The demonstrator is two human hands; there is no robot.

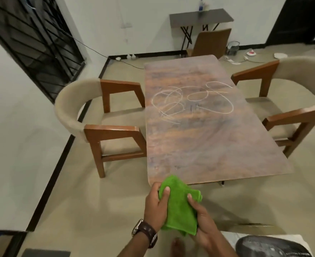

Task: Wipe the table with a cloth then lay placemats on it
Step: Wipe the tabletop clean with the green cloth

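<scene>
Cloth (179, 204) bright green, folded, hands gripping

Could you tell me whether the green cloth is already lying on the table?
No, both the left hand and right hand hold the green cloth short of the table.

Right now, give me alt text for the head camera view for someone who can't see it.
Both hands, left hand and right hand, hold a green cloth just short of a wooden table that has chalk-like scribbles on it. Armchairs flank the table.
</scene>
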